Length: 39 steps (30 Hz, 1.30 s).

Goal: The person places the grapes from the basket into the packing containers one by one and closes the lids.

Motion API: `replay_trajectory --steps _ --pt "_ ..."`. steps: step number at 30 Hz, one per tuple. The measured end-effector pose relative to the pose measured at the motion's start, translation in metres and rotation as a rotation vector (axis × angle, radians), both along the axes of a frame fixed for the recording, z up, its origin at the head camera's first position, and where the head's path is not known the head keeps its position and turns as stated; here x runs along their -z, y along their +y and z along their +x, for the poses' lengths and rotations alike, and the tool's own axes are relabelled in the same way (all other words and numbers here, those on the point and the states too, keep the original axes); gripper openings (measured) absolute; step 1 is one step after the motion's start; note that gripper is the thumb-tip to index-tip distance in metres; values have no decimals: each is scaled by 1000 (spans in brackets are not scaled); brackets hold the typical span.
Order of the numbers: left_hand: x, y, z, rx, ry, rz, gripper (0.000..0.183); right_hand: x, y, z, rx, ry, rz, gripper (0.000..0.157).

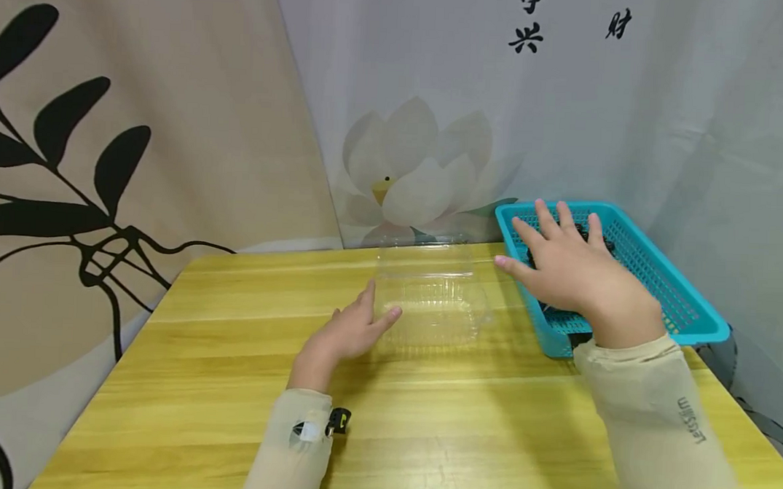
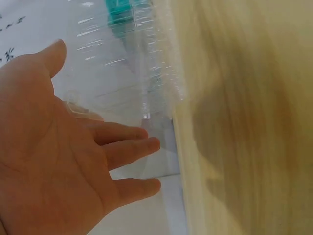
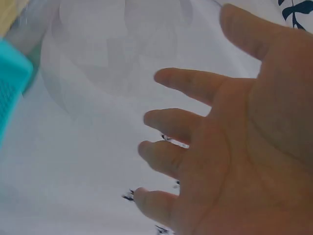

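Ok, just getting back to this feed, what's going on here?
A person's left hand is beside an open clear plastic container on the wooden table; I can't tell whether they touch. The right hand is raised, fingers spread, overlapping the blue basket of dark items in the head view. Neither hand grips anything.

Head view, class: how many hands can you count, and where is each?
2: the left hand is beside the open clear plastic clamshell, and the right hand partly covers the turquoise basket from view.
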<state>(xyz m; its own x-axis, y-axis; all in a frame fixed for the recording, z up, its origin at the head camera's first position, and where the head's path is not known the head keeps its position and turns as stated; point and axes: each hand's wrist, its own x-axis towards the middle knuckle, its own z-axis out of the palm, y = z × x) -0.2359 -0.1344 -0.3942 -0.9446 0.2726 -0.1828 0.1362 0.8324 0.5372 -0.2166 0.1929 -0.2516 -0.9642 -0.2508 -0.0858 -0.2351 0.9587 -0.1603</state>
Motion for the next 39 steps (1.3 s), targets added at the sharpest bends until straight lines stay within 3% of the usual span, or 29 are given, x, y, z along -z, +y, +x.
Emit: replay_trajectory --steps 8,15,21,26,34,39 --pt "3 1 3 21 -41 -28 110 -32 24 -12 30 17 167 87" --pt "9 -1 7 17 -90 -31 116 -38 33 -32 26 -29 251 86" --pt "18 -4 14 11 -137 -8 124 -30 39 -56 5 -89 314 80" --pt "22 -3 13 13 -146 41 126 -20 51 -72 -2 -123 374 76" --pt "21 0 9 36 -147 -6 124 14 60 -82 -63 -225 368 70" --pt "18 3 6 40 -143 -9 128 36 74 -88 -99 -333 338 76"
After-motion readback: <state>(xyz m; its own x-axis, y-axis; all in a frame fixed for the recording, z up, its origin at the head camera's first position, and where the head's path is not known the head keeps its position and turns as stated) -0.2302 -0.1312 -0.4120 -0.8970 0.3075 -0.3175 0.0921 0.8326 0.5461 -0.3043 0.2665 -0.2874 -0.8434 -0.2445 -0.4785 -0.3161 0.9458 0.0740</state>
